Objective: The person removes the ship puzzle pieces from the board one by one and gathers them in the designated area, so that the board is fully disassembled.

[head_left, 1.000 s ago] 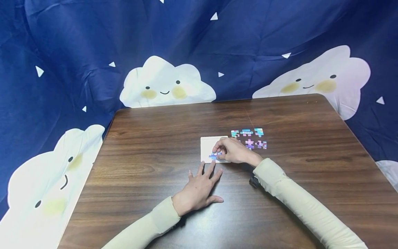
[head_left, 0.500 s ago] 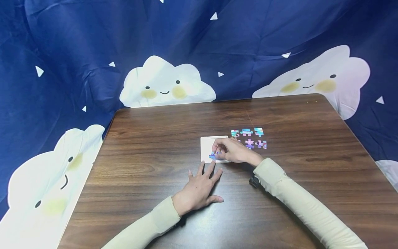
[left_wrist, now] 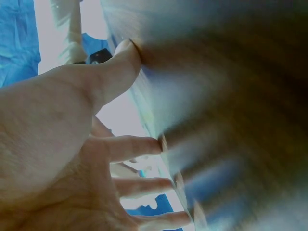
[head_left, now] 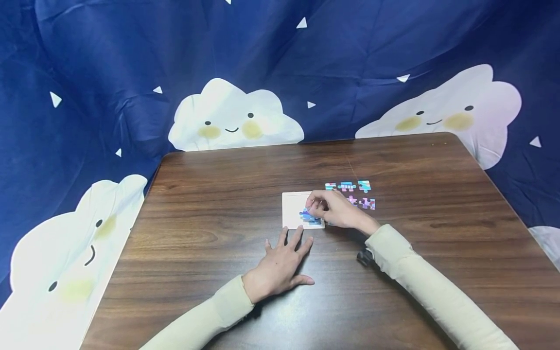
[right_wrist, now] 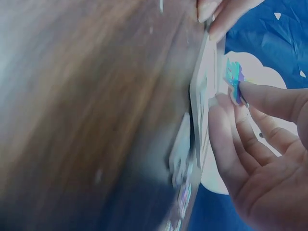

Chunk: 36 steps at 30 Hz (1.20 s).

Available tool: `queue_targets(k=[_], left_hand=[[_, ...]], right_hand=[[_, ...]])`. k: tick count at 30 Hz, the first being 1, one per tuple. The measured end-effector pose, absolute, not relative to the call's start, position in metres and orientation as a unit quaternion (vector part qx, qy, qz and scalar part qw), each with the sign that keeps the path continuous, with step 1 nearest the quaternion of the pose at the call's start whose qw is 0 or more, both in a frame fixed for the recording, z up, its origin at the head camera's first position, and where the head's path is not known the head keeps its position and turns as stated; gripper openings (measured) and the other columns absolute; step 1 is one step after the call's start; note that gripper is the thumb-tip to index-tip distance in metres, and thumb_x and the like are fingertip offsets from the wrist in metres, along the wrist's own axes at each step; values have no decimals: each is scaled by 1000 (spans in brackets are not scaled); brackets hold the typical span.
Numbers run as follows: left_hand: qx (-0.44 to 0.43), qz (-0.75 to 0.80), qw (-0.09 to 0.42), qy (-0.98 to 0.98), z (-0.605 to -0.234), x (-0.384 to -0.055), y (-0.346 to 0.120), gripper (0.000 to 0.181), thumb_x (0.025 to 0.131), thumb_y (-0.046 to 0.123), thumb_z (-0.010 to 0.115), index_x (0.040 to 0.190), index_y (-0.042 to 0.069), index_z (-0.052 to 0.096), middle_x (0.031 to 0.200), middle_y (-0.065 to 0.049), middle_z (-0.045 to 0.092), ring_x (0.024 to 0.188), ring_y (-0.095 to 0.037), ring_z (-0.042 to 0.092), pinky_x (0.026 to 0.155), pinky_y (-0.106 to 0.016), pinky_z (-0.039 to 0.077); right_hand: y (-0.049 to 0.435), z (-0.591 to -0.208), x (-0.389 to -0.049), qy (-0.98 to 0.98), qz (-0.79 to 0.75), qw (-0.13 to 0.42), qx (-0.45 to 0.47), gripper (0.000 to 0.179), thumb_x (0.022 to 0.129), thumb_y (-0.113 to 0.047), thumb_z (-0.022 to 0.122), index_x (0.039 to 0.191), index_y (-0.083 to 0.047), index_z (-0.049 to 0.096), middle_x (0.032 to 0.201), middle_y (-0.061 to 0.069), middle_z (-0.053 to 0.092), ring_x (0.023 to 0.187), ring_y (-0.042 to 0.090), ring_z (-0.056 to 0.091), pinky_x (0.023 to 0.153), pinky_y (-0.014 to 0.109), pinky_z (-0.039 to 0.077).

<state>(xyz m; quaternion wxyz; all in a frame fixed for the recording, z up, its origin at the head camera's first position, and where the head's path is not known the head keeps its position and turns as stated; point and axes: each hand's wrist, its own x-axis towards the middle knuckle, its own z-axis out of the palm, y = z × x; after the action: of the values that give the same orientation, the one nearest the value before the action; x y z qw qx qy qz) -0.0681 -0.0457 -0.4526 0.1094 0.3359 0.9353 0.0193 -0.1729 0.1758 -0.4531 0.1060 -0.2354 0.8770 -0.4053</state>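
My right hand pinches a blue and purple jigsaw piece between thumb and fingers. In the right wrist view that piece is off the white puzzle board, tilted. On the near right part of the board lies more blue puzzle, partly covered by the held piece and hand. My left hand rests on the table with fingers spread. Its longest fingertips touch the board's near edge. In the left wrist view the left fingertips meet the tabletop and nothing is held.
Several loose jigsaw pieces lie on the brown wooden table right of the board, some hidden behind the right hand. One loose piece sits close beside the board. Behind the table hangs a blue curtain with clouds.
My right hand has moved a little to the right and lifted, with the pinched jigsaw piece now up off the board. The left hand has stayed in place.
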Motion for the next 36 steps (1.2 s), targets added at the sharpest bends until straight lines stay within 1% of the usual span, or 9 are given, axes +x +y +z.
queue_targets(k=[4, 8, 11, 13, 15, 18, 25, 32, 36], left_hand=[[333, 21, 116, 935, -453, -68, -45, 94, 88, 72, 65, 162, 20, 38, 171, -15, 28, 151, -52, 35, 94, -77, 51], [333, 25, 118, 935, -453, -68, -45, 94, 88, 71, 65, 163, 20, 38, 172, -16, 27, 152, -52, 35, 94, -78, 50], [334, 28, 118, 935, -453, -69, -45, 95, 88, 71, 66, 162, 20, 38, 172, -16, 28, 151, -53, 35, 94, -78, 50], [335, 30, 120, 934, -453, -69, -45, 95, 88, 71, 66, 162, 20, 38, 172, -17, 27, 152, -53, 34, 94, -79, 50], [336, 31, 122, 933, -453, -69, -45, 94, 88, 71, 65, 163, 20, 38, 172, -17, 27, 152, -53, 34, 94, -79, 50], [337, 32, 124, 933, -453, -69, -45, 94, 89, 71, 65, 163, 19, 37, 172, -17, 26, 152, -54, 34, 94, -79, 50], [337, 29, 117, 934, -452, -69, -45, 94, 88, 70, 65, 163, 19, 38, 172, -17, 27, 151, -54, 34, 94, -78, 50], [337, 26, 117, 934, -452, -68, -45, 94, 89, 71, 65, 163, 20, 38, 172, -16, 27, 152, -53, 34, 94, -78, 51], [335, 29, 117, 935, -452, -68, -46, 94, 88, 70, 65, 162, 20, 39, 172, -16, 27, 152, -52, 34, 94, -78, 50]], right_hand=[[191, -449, -169, 879, -413, 109, -211, 9, 99, -8, 70, 107, -10, 72, 93, 5, 72, 79, 16, 66, 70, 26, 54], [207, -447, -165, 880, -419, 113, -190, 10, 99, -8, 69, 108, -7, 72, 94, 9, 72, 78, 19, 69, 68, 26, 57], [218, -448, -163, 876, -433, 117, -177, 11, 99, -5, 67, 109, -4, 72, 94, 13, 73, 77, 23, 71, 65, 30, 61], [225, -449, -161, 876, -437, 118, -167, 11, 99, -3, 65, 108, -3, 71, 93, 13, 72, 75, 23, 71, 64, 33, 62], [232, -451, -159, 878, -436, 117, -158, 11, 98, -2, 65, 107, -3, 71, 92, 13, 72, 74, 23, 71, 63, 34, 62], [240, -453, -156, 884, -430, 117, -144, 11, 98, -2, 66, 107, -4, 72, 91, 12, 72, 72, 21, 70, 63, 32, 62], [252, -456, -150, 887, -426, 120, -132, 10, 99, -5, 67, 108, -4, 72, 92, 14, 73, 71, 19, 69, 63, 31, 61], [261, -456, -143, 892, -417, 123, -127, 10, 99, -2, 65, 107, -4, 71, 92, 14, 72, 71, 18, 70, 61, 31, 61], [263, -456, -141, 897, -407, 115, -128, 10, 96, -1, 69, 106, -4, 71, 91, 13, 71, 70, 16, 69, 59, 30, 61]])
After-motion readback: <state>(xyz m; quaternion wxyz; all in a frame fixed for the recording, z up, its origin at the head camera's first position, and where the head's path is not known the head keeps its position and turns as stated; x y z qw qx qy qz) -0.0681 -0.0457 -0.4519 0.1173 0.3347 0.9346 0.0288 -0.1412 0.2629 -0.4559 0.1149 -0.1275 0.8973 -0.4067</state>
